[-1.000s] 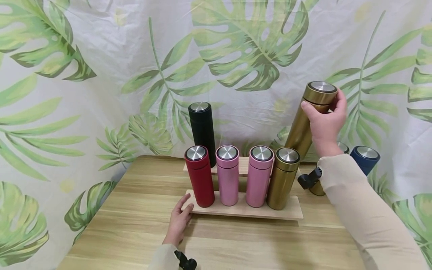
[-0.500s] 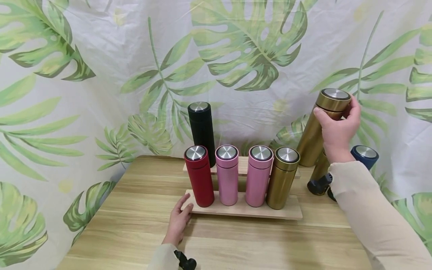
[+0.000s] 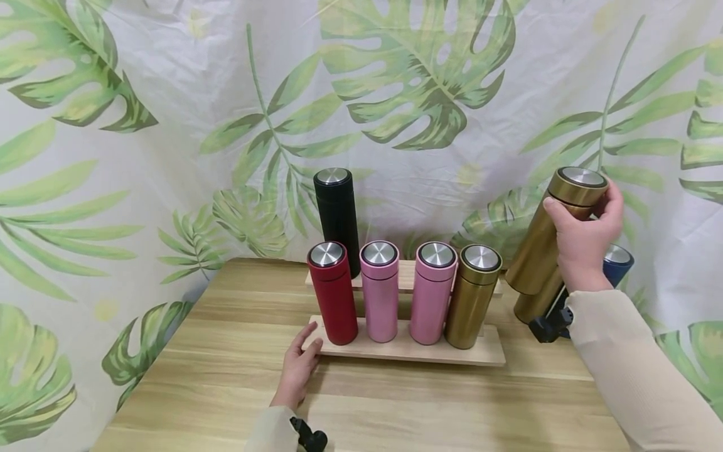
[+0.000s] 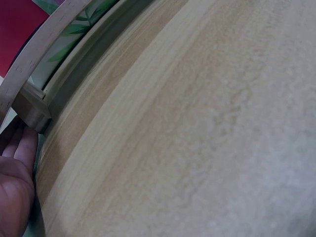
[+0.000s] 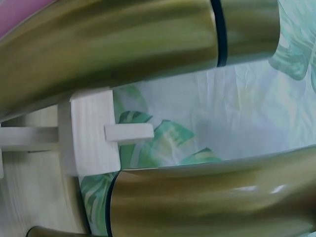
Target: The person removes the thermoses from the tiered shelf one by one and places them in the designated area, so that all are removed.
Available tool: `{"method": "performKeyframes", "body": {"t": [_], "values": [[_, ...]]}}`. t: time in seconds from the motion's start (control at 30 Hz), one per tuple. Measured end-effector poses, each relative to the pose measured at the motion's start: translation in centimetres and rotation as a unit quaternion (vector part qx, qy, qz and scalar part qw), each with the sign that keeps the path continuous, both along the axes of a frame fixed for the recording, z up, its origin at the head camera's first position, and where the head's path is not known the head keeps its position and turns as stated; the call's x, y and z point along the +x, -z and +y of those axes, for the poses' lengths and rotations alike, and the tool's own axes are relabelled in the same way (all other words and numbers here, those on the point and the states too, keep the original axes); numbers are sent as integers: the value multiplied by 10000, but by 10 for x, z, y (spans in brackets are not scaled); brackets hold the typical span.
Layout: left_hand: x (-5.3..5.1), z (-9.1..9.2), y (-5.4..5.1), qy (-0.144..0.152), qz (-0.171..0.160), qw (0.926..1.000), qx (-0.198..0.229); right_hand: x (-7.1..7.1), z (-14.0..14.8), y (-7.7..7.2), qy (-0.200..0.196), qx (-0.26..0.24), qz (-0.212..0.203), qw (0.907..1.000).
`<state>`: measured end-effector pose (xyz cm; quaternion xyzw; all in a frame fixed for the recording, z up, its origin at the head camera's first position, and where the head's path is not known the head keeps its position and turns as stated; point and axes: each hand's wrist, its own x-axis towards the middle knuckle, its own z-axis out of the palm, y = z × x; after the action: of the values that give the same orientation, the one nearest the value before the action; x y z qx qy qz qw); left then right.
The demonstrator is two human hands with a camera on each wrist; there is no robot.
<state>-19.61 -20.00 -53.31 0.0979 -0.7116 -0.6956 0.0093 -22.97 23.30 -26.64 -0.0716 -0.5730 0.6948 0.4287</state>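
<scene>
My right hand point(image 3: 590, 242) grips a gold bottle point(image 3: 536, 245) near its silver-topped cap, right of the wooden rack point(image 3: 395, 353). The bottle leans, its base lower left; in the right wrist view its lower part point(image 5: 212, 202) shows beside the rack point(image 5: 94, 133). My left hand point(image 3: 296, 370) holds the left end of the rack's lower board, thumb at the front edge; the left wrist view shows its fingers point(image 4: 25, 145) against the rack's underside. On the lower board stand a red bottle point(image 3: 334, 301), two pink bottles point(image 3: 381, 307) and another gold bottle point(image 3: 470, 307).
A black bottle point(image 3: 337, 220) stands on the rack's rear board, at its left. Behind the held bottle and right wrist, another gold bottle point(image 3: 529, 306) and a blue bottle point(image 3: 617, 262) are partly hidden. A leaf-patterned cloth point(image 3: 418, 188) hangs behind the wooden table point(image 3: 226, 351).
My right hand has carried the gold bottle right and downward, away from the rack's rear board. My left hand has stayed at the rack's left end.
</scene>
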Motion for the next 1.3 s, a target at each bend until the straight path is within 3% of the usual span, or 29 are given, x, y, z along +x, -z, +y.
{"method": "performKeyframes", "body": {"t": [0.47, 0.83, 1.3], "values": [[-1, -1, 2, -61, 19, 10000, -3, 8, 19, 27, 390, 206, -306, 9986], [-1, -1, 3, -41, 32, 10000, -14, 17, 24, 50, 588, 90, -465, 9971], [-2, -1, 3, -17, 26, 10000, -9, 27, 30, 83, 546, 66, -677, 9962]]}}
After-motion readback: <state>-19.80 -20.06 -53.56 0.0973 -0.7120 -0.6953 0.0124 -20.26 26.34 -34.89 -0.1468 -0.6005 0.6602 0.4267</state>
